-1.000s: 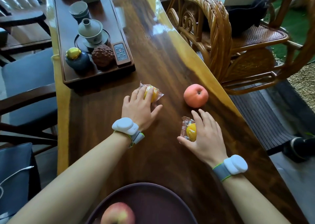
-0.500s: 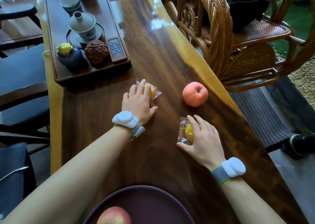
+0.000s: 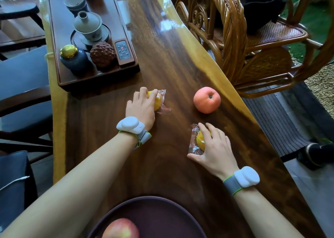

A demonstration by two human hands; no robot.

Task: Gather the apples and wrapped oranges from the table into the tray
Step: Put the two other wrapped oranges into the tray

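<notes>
Reaching across the wooden surface (image 3: 101,165), the left hand (image 3: 140,109) has its fingers (image 3: 153,94) curled around one wrapped orange (image 3: 159,100) near the tea tray (image 3: 61,71). Nearer the person, a dark round tray (image 3: 162,204) holds one apple (image 3: 120,228). Further right, the right hand (image 3: 216,150) closes over a second wrapped orange (image 3: 199,142), with another apple (image 3: 207,102) lying loose just beyond it.

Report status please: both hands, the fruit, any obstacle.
Left hand closed on far wrapped orange; right hand on near wrapped orange. One apple on table, one apple in tray. Path clear.
</notes>
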